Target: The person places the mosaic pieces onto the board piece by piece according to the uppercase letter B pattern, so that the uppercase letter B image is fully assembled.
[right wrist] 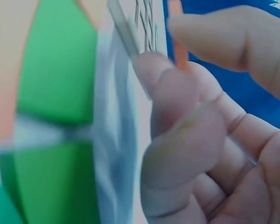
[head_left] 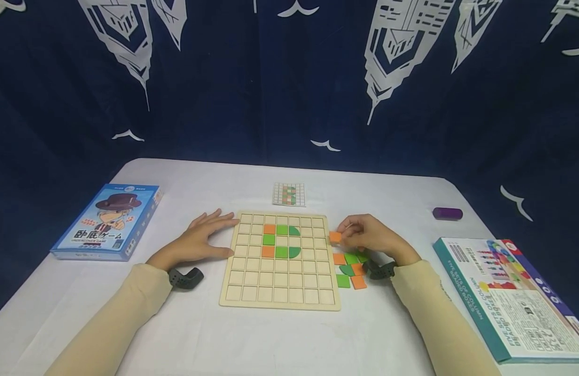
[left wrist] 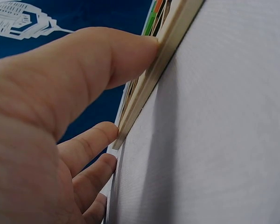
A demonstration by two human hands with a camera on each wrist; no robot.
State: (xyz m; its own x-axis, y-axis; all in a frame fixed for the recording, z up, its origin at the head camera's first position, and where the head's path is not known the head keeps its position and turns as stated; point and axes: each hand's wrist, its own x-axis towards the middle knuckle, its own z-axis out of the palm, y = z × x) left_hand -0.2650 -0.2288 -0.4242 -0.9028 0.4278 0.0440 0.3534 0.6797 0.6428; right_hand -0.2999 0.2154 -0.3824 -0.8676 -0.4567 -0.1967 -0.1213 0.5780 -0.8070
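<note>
A wooden grid board [head_left: 280, 282] lies flat on the white table, with orange and green square tiles and two dark-green half-round tiles set in its upper middle cells. My left hand [head_left: 202, 237] rests at the board's left edge, fingers straight and spread, thumb touching the rim in the left wrist view. Just off the board's right edge, my right hand [head_left: 371, 235] pinches an orange square tile [head_left: 335, 237] between thumb and fingers. Loose orange and green tiles [head_left: 358, 282] lie on the table below that hand, partly covered by it.
A small printed pattern card [head_left: 289, 194] lies behind the board. At the left is a blue game box [head_left: 106, 222]; at the right, a flat teal-and-white box [head_left: 515, 300]. A purple cylinder [head_left: 447, 213] sits at the back right.
</note>
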